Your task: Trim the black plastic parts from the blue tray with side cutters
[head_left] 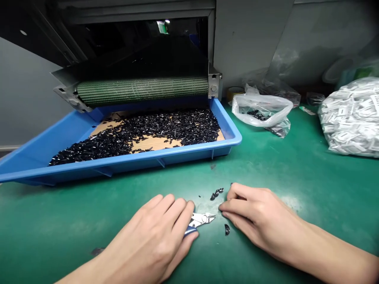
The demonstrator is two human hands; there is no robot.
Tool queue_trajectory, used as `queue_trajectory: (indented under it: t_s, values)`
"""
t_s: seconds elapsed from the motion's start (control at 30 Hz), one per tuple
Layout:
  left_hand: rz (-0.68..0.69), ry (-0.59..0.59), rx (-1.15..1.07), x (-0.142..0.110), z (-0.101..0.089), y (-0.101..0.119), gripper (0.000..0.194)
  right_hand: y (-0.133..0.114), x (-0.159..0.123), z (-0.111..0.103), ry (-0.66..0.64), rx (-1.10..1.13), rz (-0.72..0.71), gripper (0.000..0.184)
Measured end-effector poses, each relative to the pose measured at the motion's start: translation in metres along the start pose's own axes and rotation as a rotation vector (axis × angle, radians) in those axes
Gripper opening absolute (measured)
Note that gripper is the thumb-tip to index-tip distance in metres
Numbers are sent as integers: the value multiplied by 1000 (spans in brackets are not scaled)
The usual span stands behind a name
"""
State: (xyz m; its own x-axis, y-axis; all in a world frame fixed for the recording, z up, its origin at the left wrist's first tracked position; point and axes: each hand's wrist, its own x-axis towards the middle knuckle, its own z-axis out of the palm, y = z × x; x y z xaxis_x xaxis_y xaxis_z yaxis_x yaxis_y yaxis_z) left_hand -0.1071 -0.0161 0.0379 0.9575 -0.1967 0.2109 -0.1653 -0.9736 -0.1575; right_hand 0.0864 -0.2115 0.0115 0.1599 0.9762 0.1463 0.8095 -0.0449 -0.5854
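Bench: A green-topped workbench (296, 177) is seen beneath all items.

Machine: A grey machine with a green ribbed roller (142, 90) is positioned at the back. Its dark opening is seen above the roller.

Tray: A blue plastic tray (142, 165) is set directly below the roller, apparently so that material coming off it would be caught.

Tray contents: A cardboard sheet (154, 144) is laid in the tray, and a large spread of small black plastic parts (168, 128) is heaped over it.

Bags: A bulging bag of white parts (351, 118) is placed at the right. A clear bag holding a few black parts (260, 110) is placed nearer the tray, beside a roll of tape (233, 92).

Left hand: The left hand (151, 236) is laid on the mat, with its fingers together and curled over the blue handles of a pair of side cutters (201, 220). The cutters appear to be held ready, with their steel head pointed toward the right hand.

Right hand: The right hand (254, 213) is rested on the mat with its fingers loosely curved. Nothing is seen held.

Loose parts: Several small black pieces (216, 193) are lying just beside the right fingertips, and one piece (227, 229) is lying just below them.
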Motion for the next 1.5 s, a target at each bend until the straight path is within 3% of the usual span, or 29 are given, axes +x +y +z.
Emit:
queue_trajectory:
  t_s: [0.1,0.3,0.63,0.87,1.23,1.5]
  values:
    - [-10,-15,-33,3,6,0,33,1,-3,0,-24,21,-31,27]
    - [-18,-15,-78,10,13,-3,31,9,-9,3,13,55,82,15]
    - [27,-44,-121,21,9,-9,33,1,-6,5,86,-22,-25,26]
    - [62,-23,-119,18,8,-10,36,-2,-6,4,36,-26,-17,28]
    - [204,-181,172,37,-9,-10,36,-6,-8,9,54,-178,-115,31]
    - [297,-123,144,38,-2,-12,25,-9,-4,1,-67,-214,-122,33]
